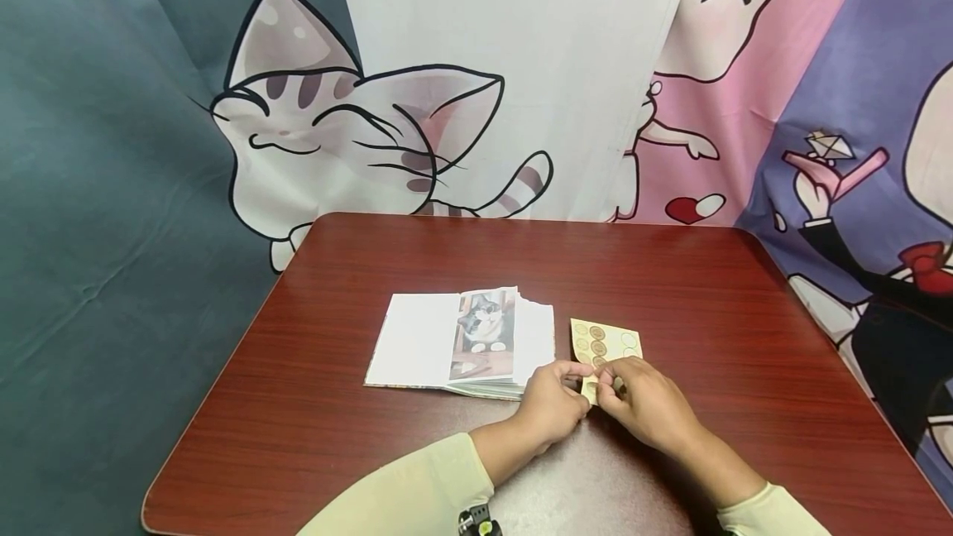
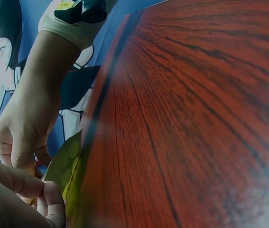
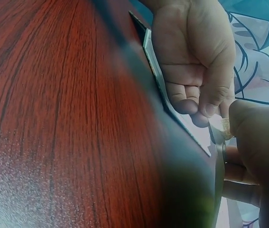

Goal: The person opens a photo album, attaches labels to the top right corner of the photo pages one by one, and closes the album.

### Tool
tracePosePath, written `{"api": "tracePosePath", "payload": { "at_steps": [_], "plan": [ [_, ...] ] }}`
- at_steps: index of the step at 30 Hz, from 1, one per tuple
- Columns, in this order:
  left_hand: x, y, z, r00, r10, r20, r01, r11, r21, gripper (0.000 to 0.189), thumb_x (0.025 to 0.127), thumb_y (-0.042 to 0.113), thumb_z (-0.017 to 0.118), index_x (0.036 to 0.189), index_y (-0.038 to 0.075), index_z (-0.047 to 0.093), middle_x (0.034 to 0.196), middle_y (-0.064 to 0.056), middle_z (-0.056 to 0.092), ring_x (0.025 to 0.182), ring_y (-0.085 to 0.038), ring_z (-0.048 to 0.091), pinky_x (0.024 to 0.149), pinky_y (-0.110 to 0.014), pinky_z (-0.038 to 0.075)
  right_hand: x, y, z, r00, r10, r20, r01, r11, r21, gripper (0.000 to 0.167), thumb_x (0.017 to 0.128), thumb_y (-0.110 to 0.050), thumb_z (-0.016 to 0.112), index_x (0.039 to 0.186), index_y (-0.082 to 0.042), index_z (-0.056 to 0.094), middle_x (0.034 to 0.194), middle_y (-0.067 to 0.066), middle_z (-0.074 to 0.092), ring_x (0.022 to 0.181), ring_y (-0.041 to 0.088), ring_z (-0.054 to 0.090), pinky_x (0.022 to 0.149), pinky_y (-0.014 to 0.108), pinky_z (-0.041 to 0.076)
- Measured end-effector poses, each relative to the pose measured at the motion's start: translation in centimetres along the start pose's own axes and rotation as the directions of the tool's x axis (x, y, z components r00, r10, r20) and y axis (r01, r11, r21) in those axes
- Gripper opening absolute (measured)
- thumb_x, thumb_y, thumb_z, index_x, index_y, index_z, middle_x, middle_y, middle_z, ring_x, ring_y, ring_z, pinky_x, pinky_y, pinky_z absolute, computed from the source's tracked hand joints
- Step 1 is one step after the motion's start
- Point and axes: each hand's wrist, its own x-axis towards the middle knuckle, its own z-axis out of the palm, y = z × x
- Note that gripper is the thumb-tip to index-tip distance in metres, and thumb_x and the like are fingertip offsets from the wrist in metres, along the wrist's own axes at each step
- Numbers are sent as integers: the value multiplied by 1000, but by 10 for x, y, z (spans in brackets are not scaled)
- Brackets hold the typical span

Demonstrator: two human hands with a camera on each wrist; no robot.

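A pale yellow sheet of round gold stickers [image 1: 612, 339] is held slightly tilted at the right of an open notebook. My left hand [image 1: 553, 405] pinches the sheet's near left edge between thumb and fingers. Close beside it, my right hand [image 1: 649, 405] has thumb and forefinger pinched at a round gold sticker [image 3: 226, 128] by the sheet's edge. Some circles on the sheet's right side look pale, without gold. In the left wrist view the sheet [image 2: 64, 164] bends upward between both hands.
The open notebook [image 1: 417, 339] lies left of the hands, with a cat picture [image 1: 484, 325] on its right-hand page. Both rest on a reddish-brown wooden table [image 1: 313, 453]. Behind it hangs a cartoon-printed curtain [image 1: 521, 23].
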Motion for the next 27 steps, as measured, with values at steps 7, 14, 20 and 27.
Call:
{"api": "tracePosePath", "payload": {
  "at_steps": [7, 14, 20, 27],
  "plan": [
    [-1, 1, 0, 1000, -10, 5, 10, 1000, -5, 48, 71, -24, 61, 110, 3, 72, 85, -2, 68, 60, -8, 60, 51, -19, 49, -1, 0, 1, 1000, 7, -25, -6, 1000, 24, 20, 82, -9, 70, 77, -24, 58, 87, -6, 67, 65, 4, 52, 54, 26, 45],
    [-3, 0, -1, 998, -53, 13, 53, 999, -5, 51, 71, -26, 61, 112, 3, 71, 93, 0, 66, 59, -9, 61, 51, -20, 50, -1, -1, -1, 998, 61, -7, -60, 994, 93, 24, 86, -4, 68, 77, -23, 58, 94, 0, 74, 68, 3, 62, 56, 27, 51],
    [-3, 1, -3, 998, -47, 49, 47, 999, -1, 52, 71, -25, 63, 117, -2, 65, 96, -2, 68, 63, -10, 63, 56, -24, 55, -1, 0, 1, 997, 72, 15, -73, 994, 78, 23, 86, -4, 68, 77, -23, 59, 93, 1, 73, 67, 4, 62, 56, 28, 50],
    [-4, 3, -5, 997, -46, 70, 44, 999, 29, 52, 72, -23, 64, 118, 0, 63, 98, -7, 70, 64, -10, 64, 56, -25, 57, -1, 3, 4, 997, 70, 14, -71, 996, 48, 16, 85, -8, 69, 80, -21, 63, 85, -3, 69, 66, 4, 61, 55, 28, 49]
  ]
}}
